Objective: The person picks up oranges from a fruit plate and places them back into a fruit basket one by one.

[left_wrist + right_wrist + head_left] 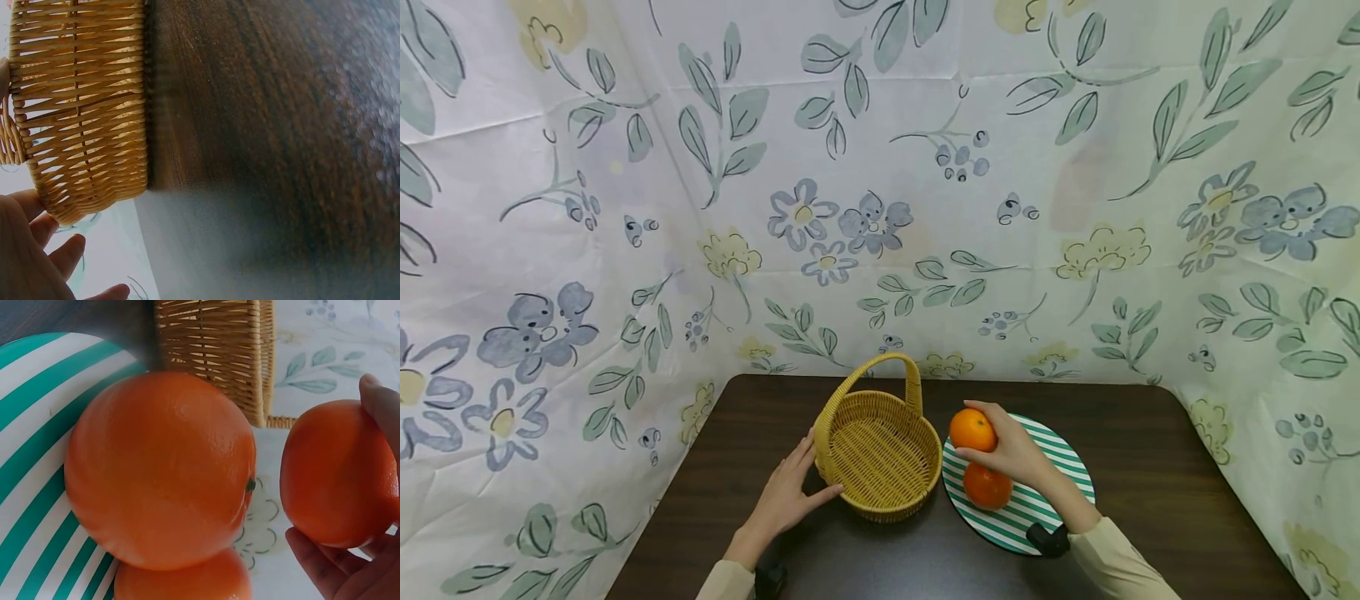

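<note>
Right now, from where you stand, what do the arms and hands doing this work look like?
They're a person's: the left hand and right hand are bare, with no gloves. The left sleeve and right sleeve are plain pale cream. A small, blocky black device sits at the right wrist; something black partly shows by the left. I see no cables.

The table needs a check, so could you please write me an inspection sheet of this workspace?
Surface: dark wood-grain table.
Job's things: yellow wicker basket, handle up; green-and-white striped plate with two oranges on it; third orange in hand.
Clutter: nothing seen.
Grippers: left hand touches the basket's side; right hand grips the third orange.
Cables: nothing seen.
Surroundings: floral cloth behind the table and at both sides.
</note>
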The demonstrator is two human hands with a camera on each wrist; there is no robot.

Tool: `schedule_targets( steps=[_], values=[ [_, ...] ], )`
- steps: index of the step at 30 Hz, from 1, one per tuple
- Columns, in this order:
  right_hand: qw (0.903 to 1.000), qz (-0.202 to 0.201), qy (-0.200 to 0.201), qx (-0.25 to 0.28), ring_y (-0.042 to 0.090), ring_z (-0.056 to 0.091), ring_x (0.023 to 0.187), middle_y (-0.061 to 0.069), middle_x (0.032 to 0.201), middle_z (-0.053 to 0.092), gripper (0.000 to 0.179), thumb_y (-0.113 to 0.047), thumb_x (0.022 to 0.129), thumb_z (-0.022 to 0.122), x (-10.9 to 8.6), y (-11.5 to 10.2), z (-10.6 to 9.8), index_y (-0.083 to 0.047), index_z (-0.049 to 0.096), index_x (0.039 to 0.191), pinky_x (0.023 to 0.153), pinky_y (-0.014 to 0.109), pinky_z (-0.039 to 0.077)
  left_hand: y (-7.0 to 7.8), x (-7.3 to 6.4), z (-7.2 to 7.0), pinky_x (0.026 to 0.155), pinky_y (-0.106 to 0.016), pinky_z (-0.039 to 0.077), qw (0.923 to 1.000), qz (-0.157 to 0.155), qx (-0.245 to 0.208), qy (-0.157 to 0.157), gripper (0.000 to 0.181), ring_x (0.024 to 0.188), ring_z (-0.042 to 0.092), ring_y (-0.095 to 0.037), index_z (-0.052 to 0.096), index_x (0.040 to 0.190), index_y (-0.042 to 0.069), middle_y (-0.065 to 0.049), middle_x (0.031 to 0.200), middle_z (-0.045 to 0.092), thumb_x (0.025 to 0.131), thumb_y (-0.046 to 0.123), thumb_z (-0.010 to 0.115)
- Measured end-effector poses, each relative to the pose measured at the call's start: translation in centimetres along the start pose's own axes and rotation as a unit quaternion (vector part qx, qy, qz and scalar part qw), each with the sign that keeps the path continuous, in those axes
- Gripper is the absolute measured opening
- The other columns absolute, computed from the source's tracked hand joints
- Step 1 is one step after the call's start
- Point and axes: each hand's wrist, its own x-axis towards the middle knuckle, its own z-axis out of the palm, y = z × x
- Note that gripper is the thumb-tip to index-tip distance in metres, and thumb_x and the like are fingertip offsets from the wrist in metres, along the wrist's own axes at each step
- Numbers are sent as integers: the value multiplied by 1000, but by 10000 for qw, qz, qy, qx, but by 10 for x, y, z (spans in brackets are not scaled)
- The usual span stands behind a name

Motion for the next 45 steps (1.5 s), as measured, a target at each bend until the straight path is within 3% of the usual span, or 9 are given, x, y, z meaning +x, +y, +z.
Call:
schedule_targets(
  steps=[5,12,22,38,45],
  values=[
    [9999,-19,0,-107,13,56,88,-1,121,53,79,-60,70,69,3,2,5,-24,43,136,71,31,49,0,0,1,107,-60,21,10000,-15,-52,-24,93,141,18,-22,17,148,28,3,156,13,75,72,54],
    [9994,-280,67,-206,11,56,90,-1,124,51,76,-52,72,74,8,0,9,-27,42,136,71,30,50,0,0,1,106,-62,19,10000,-56,-45,-14,93,141,19,-23,19,148,27,2,155,14,75,72,54],
    [9998,-171,-56,-121,12,55,92,-1,126,49,77,-57,72,70,13,-5,10,-27,41,137,72,30,49,2,-1,-1,105,-63,20,10000,-48,-53,27,92,140,22,-29,21,149,26,0,155,16,75,70,55],
    [9998,-111,-181,41,12,55,90,-2,125,49,75,-52,73,72,21,-14,16,-28,41,137,73,30,49,2,-1,1,105,-64,19,9999,3,-48,101,91,140,22,-27,21,149,26,-2,155,18,76,69,55],
    [9999,-78,-150,-5,12,55,92,-2,127,49,78,-58,72,70,24,-17,19,-28,40,138,75,30,49,1,0,1,105,-64,18,9999,-36,-102,66,91,140,21,-26,20,149,28,-1,155,17,75,69,56]
  ],
)
